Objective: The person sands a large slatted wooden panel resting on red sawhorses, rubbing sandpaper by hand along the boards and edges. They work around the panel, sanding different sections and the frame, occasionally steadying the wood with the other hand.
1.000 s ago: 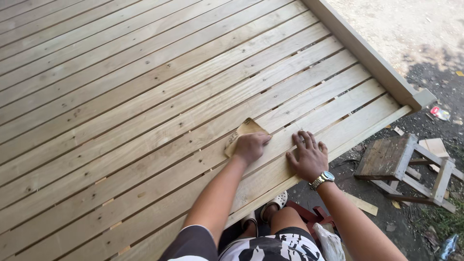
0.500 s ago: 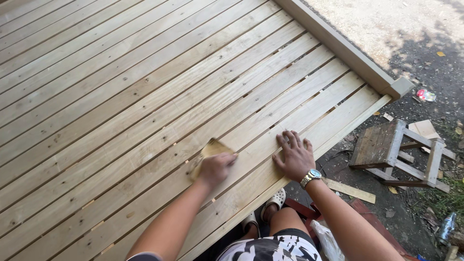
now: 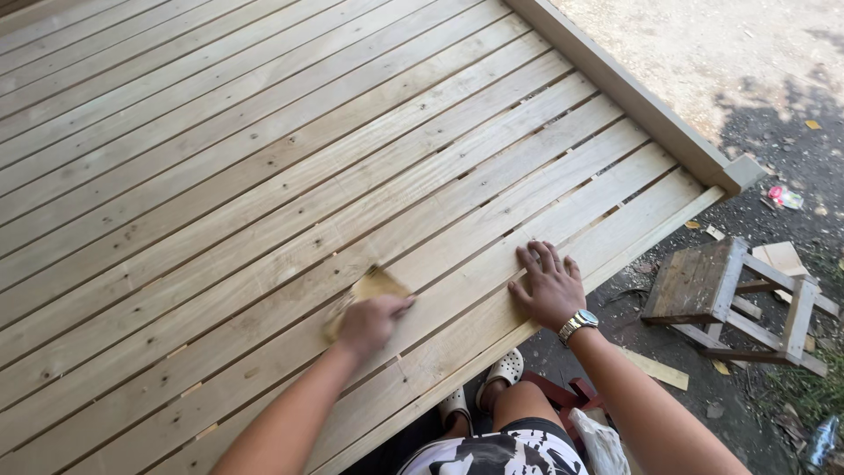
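My left hand presses a tan sheet of sandpaper flat onto a plank of the slatted wooden platform; the hand looks blurred. To its right, my right hand, with a wristwatch on the wrist, lies palm down with fingers spread on a plank near the platform's front edge, holding nothing. Most of the sandpaper is covered by the left hand's fingers.
A raised wooden rail borders the platform's right side. On the dirt to the right stands a small wooden stool, with wood offcuts and litter around it. My feet in white clogs are below the front edge.
My left hand has slid the sandpaper leftward along the plank over the second. The right hand stays planted near the front edge.
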The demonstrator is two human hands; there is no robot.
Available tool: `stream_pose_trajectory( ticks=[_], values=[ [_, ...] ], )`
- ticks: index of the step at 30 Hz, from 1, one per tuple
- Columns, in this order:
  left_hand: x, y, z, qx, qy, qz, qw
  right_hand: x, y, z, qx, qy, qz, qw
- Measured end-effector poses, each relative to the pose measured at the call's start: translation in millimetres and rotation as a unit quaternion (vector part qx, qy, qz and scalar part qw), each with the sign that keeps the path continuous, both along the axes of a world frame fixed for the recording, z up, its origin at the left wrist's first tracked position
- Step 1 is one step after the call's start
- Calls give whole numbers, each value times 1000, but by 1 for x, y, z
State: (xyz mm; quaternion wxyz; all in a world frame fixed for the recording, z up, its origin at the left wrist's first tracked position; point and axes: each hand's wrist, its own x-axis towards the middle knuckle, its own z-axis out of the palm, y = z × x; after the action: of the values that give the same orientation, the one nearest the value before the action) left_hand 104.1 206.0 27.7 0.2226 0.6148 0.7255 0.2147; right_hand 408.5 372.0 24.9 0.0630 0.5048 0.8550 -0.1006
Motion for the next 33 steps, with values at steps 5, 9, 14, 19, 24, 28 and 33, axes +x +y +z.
stream_pose_trajectory(
  ticks=[5, 9, 14, 19, 24, 28, 33],
  values=[
    [-49, -72, 17, 42, 42, -25, 998, -3, 0, 8, -13, -17, -11, 1000],
    [-17, -21, -5, 82, 65, -58, 993, -6, 2, 11, -8, -19, -12, 1000],
    [62, 111, -49, 147, 94, -137, 975, -8, 5, 15, 12, -9, -4, 1000],
    [136, 216, -64, 113, 95, -133, 980, -2, 7, 17, -26, -21, -13, 999],
    [128, 203, -46, 75, 79, -145, 983, 28, 35, 10, -15, 39, 0, 999],
    [74, 140, -22, -3, 114, -159, 981, 72, 92, 9, 9, 57, -58, 997],
    [94, 163, -20, 99, 153, -171, 968, 107, 154, 10, 6, 16, -97, 995]
  ],
)
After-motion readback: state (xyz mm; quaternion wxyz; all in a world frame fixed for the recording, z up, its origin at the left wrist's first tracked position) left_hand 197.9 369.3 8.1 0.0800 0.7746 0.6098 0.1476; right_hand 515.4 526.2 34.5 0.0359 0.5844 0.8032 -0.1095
